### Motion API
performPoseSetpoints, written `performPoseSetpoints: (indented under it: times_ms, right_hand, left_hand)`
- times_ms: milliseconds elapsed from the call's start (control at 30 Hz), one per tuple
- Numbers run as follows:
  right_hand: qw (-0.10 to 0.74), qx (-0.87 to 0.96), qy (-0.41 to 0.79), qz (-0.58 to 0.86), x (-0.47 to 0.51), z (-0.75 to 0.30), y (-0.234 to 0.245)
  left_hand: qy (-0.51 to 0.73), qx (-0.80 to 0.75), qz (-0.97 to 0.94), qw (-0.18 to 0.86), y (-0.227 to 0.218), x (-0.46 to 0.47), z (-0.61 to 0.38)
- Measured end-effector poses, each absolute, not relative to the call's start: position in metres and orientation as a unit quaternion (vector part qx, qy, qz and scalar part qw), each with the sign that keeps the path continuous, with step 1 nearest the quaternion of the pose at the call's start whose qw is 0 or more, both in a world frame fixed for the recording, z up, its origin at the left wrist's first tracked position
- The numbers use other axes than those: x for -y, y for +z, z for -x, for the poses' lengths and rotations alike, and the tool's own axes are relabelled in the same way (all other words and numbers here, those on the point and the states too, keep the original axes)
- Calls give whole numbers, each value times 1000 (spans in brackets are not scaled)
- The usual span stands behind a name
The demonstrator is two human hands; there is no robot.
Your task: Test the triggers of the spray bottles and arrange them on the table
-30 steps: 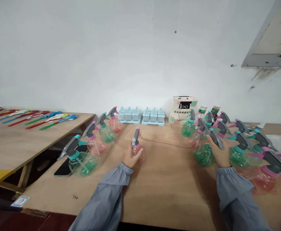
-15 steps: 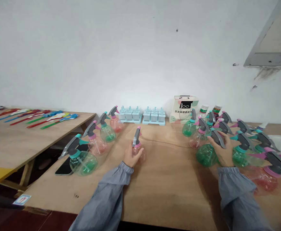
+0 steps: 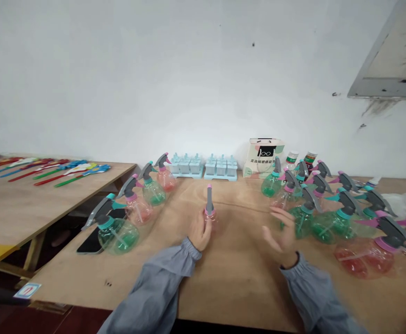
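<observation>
My left hand (image 3: 199, 230) is wrapped round the body of a pink spray bottle (image 3: 210, 214) with a grey trigger head, standing near the middle of the wooden table (image 3: 237, 273). Fingers spread and empty, my right hand (image 3: 282, 234) hovers a little right of it, just left of a green spray bottle (image 3: 302, 214). Both arms wear grey sleeves.
A row of green and pink spray bottles (image 3: 133, 206) runs along the table's left edge, beside a black phone (image 3: 90, 239). Several more bottles (image 3: 356, 213) crowd the right side. Blue ice-lolly moulds (image 3: 204, 167) and a carton (image 3: 262, 158) stand by the wall. A second table (image 3: 22, 199) at left carries coloured utensils.
My right hand let go of the green bottle on the right and moved left toward the middle, fingers spread. My left hand shifted the pink bottle slightly right.
</observation>
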State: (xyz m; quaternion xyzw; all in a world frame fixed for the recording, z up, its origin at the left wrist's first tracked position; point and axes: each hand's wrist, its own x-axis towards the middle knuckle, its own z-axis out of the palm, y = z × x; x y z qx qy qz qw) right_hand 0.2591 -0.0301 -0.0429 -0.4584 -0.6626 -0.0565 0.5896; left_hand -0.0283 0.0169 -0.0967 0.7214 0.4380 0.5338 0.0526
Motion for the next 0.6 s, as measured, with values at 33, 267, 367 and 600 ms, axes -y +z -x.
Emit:
performPoseSetpoints:
  times_ms: [33,267,367,600]
  right_hand:
    - [575,695,-41,431,27,-240,-43]
    - [508,736,198,402,-5,-149,-40]
    - [542,693,265,394,-15,-144,-33]
    - [500,684,378,373,-33,-168,-11]
  left_hand:
    - [519,-434,-736,22,-97,-13,22]
    - [391,-392,-821,-140,-102,3,-2]
    - [415,-380,-806,-185,-90,3,13]
    - [608,-524,-383,-458,-39,13,181]
